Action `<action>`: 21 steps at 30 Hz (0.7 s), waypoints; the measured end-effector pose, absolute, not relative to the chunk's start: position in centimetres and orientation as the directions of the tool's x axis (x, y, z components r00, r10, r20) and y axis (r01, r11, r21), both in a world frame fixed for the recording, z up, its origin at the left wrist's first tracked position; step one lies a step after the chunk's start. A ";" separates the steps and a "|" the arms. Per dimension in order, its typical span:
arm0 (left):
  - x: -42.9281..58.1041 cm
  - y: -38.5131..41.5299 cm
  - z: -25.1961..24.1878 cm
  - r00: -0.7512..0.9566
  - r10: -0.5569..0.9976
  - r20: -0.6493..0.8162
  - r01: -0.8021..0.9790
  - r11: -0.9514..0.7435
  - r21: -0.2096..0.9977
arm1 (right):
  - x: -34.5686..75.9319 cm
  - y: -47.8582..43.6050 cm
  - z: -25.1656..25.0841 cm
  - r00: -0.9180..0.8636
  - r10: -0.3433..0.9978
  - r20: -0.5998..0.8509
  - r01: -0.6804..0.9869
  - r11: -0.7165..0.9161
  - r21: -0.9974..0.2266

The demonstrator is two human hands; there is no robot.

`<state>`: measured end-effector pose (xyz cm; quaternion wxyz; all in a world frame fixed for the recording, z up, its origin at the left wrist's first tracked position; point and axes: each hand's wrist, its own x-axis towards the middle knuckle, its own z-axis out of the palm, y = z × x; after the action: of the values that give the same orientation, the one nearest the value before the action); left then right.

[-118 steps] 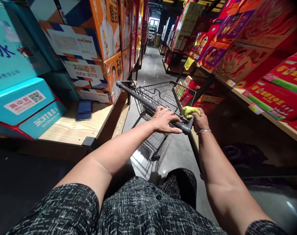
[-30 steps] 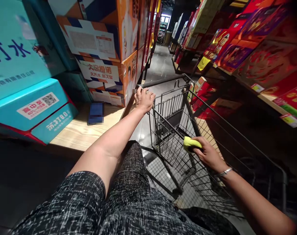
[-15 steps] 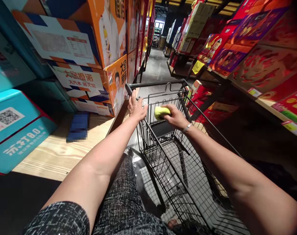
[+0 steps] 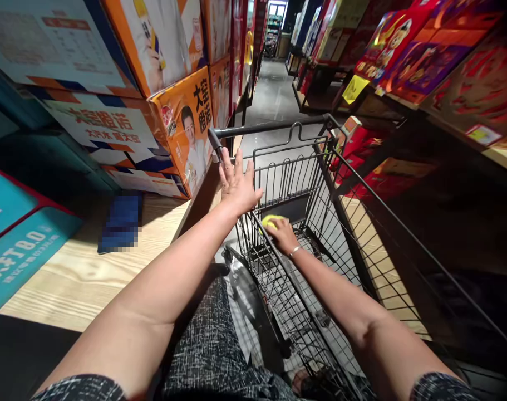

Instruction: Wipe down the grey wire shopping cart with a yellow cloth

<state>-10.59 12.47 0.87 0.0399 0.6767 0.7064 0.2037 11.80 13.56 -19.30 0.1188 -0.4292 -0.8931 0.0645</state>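
Observation:
A black wire shopping cart [image 4: 295, 284] stands in front of me, its handle bar [image 4: 274, 127] at the far end. My left hand [image 4: 239, 184] rests on the cart's near top corner with its fingers spread and nothing held. Inside the basket, low by the near side wall, my right hand [image 4: 283, 236] is closed on a yellow-green cloth [image 4: 271, 221]. A bracelet sits on the right wrist. The cloth is partly hidden behind the fingers and the cart's wires.
Orange and white drink cartons [image 4: 182, 133] and a teal box [image 4: 32, 250] stand on a wooden shelf [image 4: 86, 278] at left, with a dark blue item [image 4: 120, 221]. Red gift boxes [image 4: 387, 47] line the right shelves. An aisle [image 4: 272, 92] runs ahead.
My right hand has moved down and slightly left with the cloth, deeper into the basket. My left hand's fingers are more spread. The view has shifted closer to the cart and cartons.

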 end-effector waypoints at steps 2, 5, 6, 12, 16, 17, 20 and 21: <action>-10.5 12.3 0.8 -0.010 0.992 0.126 0.950 -0.030 0.312 | 14.0 11.3 -21.7 -0.640 0.768 0.011 0.749 0.627 -0.213; -10.6 12.1 0.4 0.047 0.997 0.062 0.953 -0.064 0.296 | 15.8 11.2 -22.0 -0.626 0.779 -0.011 0.762 0.610 -0.217; -10.6 12.0 0.3 0.051 0.996 0.067 0.954 -0.069 0.293 | 15.8 12.1 -21.2 -0.622 0.783 0.023 0.761 0.611 -0.221; -10.4 12.2 0.1 0.036 0.997 0.073 0.968 -0.053 0.244 | 12.5 22.8 -10.0 -0.483 0.714 0.507 0.683 0.669 -0.292; -10.3 12.3 0.1 0.036 0.994 0.100 0.976 -0.056 0.212 | 10.6 28.8 -5.7 -0.257 0.623 0.739 0.608 0.698 -0.377; -10.3 12.3 0.0 0.036 0.994 0.107 0.977 -0.058 0.205 | 10.6 29.4 -5.9 -0.240 0.616 0.750 0.597 0.704 -0.386; -10.3 12.4 -0.1 0.032 0.992 0.125 0.980 -0.055 0.191 | 11.7 28.4 -9.6 -0.290 0.667 0.687 0.595 0.687 -0.416; -10.3 12.5 -0.1 0.032 0.991 0.128 0.981 -0.056 0.186 | 12.4 27.2 -11.6 -0.331 0.702 0.631 0.608 0.670 -0.427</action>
<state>-10.28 12.47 -0.10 0.0230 0.7181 0.6866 0.1114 12.44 27.17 -11.63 0.4156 -0.4024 -0.8137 0.0567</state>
